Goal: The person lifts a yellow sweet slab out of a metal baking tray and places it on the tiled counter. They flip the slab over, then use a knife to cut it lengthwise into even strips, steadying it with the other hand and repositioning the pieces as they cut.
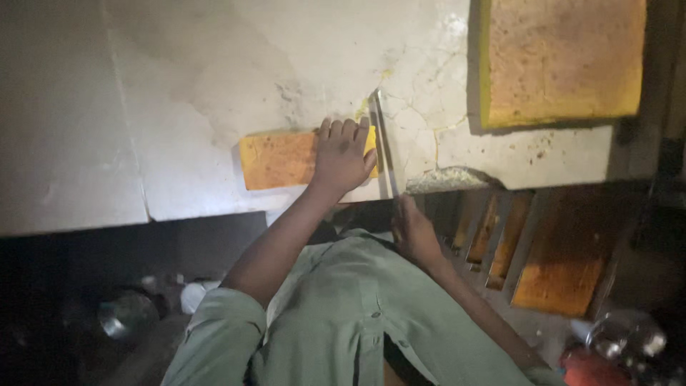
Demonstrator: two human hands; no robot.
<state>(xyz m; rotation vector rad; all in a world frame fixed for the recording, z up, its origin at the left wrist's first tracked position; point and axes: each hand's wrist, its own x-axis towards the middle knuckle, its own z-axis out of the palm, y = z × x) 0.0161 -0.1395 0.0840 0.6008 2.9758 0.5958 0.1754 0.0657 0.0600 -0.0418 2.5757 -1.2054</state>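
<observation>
Left hand (343, 154): grip spread flat on the small cake block (279, 159).
Right hand (414, 232): grip pinched the knife (384, 143), just right of that block.
Desk (179, 86): pale, cracked.

Left hand (343, 156) flat, fingers spread; right hand (414, 232) (lower) in closed grip.

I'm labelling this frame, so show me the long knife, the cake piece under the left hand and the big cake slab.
long knife (382, 139), head view, mid-blade
cake piece (275, 159), head view, bare top
big cake slab (564, 57), head view, top crust
</observation>
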